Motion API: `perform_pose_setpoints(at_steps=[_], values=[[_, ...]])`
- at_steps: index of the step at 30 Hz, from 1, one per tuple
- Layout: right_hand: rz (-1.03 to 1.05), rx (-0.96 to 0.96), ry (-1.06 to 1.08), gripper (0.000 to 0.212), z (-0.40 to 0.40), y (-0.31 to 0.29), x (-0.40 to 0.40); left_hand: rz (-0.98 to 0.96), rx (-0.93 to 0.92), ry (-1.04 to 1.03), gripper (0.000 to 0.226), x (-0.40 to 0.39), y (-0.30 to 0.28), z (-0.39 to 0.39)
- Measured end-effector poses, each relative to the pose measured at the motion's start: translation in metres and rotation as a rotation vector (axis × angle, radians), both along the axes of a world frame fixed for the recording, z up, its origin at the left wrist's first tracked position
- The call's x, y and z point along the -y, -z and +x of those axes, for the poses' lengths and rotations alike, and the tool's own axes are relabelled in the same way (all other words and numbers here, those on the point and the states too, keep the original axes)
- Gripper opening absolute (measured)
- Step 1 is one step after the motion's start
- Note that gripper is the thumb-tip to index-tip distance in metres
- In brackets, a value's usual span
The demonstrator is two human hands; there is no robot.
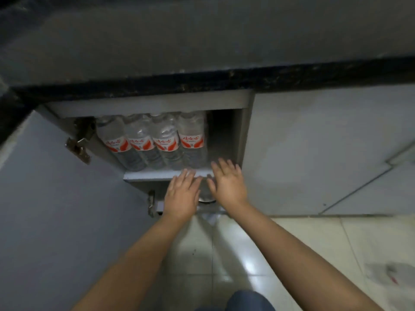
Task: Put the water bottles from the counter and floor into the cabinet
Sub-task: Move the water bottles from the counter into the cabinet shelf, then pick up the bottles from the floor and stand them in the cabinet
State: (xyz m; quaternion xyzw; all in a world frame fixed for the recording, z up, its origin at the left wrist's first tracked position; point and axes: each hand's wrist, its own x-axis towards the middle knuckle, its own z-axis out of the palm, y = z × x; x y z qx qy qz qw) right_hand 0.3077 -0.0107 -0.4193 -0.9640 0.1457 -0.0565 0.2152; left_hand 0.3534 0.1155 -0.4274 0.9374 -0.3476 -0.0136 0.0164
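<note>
Both our hands — left hand, right hand — spread flat, empty, over the grey cabinet shelf edge, just below four clear red-labelled plastic water bottles.

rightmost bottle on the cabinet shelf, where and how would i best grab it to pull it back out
Probably grip the rightmost bottle around its body at the red and white label, coming from the open front with the right hand. It stands upright at the end of a tight row of four, with another bottle against its left side. The shelf is free on its right, so fingers can wrap there.
</note>
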Motion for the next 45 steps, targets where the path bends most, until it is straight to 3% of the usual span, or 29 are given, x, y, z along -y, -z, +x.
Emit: perform_pose_setpoints(at_steps=[2,7,13,18,24,29,36,41,45], values=[[0.029,-0.122,-0.016,0.052,-0.032,-0.016,0.002,0.105,-0.124,-0.011,0.046,0.009,-0.022,-0.021],[0.012,-0.368,0.037,0.054,-0.127,-0.083,0.026,0.109,-0.216,-0.005,0.046,0.038,-0.110,-0.084],[-0.043,-0.339,0.260,0.056,-0.219,-0.177,0.096,0.073,-0.262,0.113,0.052,0.099,-0.202,-0.149],[-0.043,-0.344,0.356,0.056,-0.299,-0.212,0.174,0.008,-0.301,0.122,0.054,0.174,-0.235,-0.223],[-0.091,-0.436,0.326,0.056,-0.391,-0.212,0.270,0.045,-0.349,0.047,0.054,0.243,-0.230,-0.312],[-0.087,-0.514,0.309,0.054,-0.420,-0.192,0.337,0.081,-0.372,-0.047,0.054,0.281,-0.209,-0.338],[-0.062,-0.517,0.366,0.051,-0.445,-0.152,0.437,0.133,-0.437,-0.095,0.055,0.357,-0.153,-0.359],[0.072,-0.486,0.425,0.044,-0.491,-0.114,0.490,0.132,-0.510,-0.165,0.056,0.407,-0.113,-0.396],[0.014,-0.602,0.306,0.045,-0.529,-0.063,0.533,0.129,-0.548,-0.306,0.057,0.434,-0.065,-0.433]])
